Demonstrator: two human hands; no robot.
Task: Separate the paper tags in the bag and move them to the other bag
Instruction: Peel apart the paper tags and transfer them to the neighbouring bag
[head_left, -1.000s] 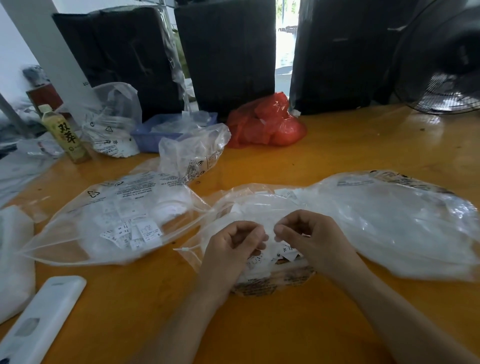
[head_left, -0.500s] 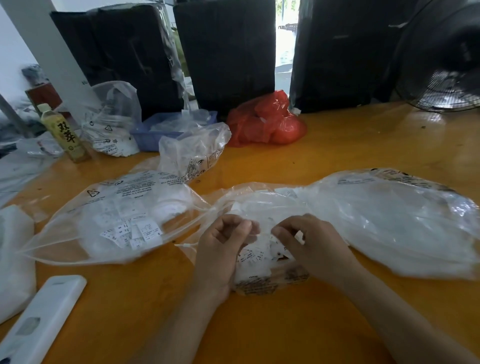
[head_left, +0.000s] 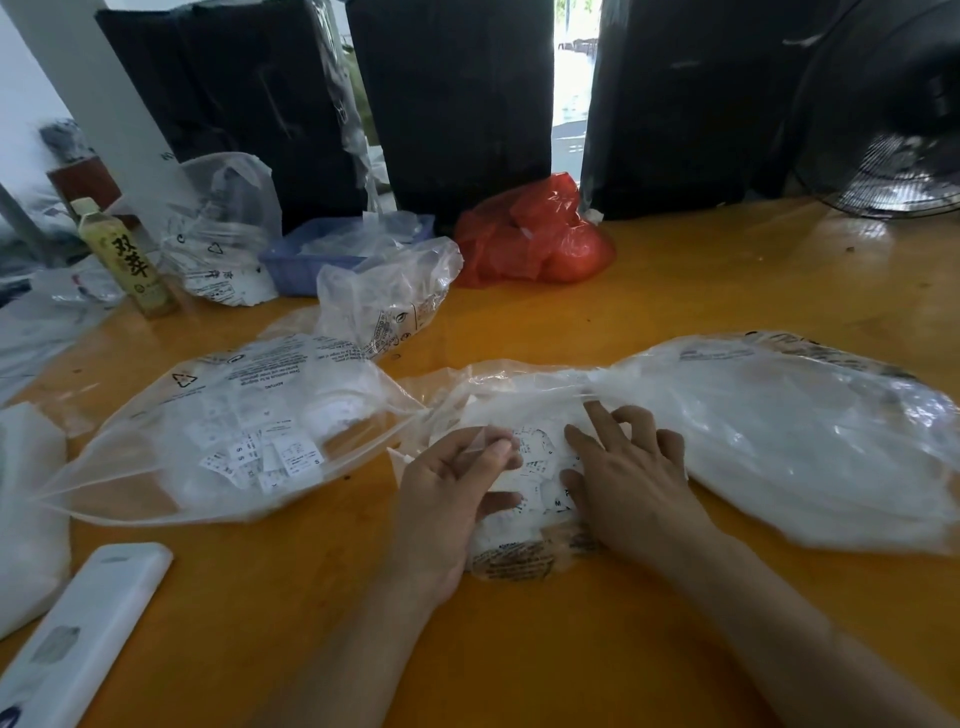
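Note:
A clear bag (head_left: 779, 441) lies across the middle and right of the orange table, its open end toward me, with a heap of small white paper tags (head_left: 535, 467) at its mouth. My right hand (head_left: 628, 483) rests on that heap with its fingers spread and straight. Just left of the heap, my left hand (head_left: 452, 499) has its fingers curled and pinches one small tag (head_left: 485, 442) at the fingertips. A second clear bag (head_left: 156, 467) lies to the left with several printed tags (head_left: 270, 457) inside, its opening facing the hands.
A white remote-like device (head_left: 78, 634) lies at the near left beside a white bag (head_left: 26, 509). Farther back stand a tea bottle (head_left: 124, 260), a blue tray (head_left: 291, 265), small clear bags (head_left: 384, 301), a red bag (head_left: 535, 239), black wrapped boxes (head_left: 457, 93) and a fan (head_left: 893, 130).
Both hands were pinching tags together over the heap. Now my right hand has opened and spread onto the tags, and my left hand has drawn slightly left with a tag.

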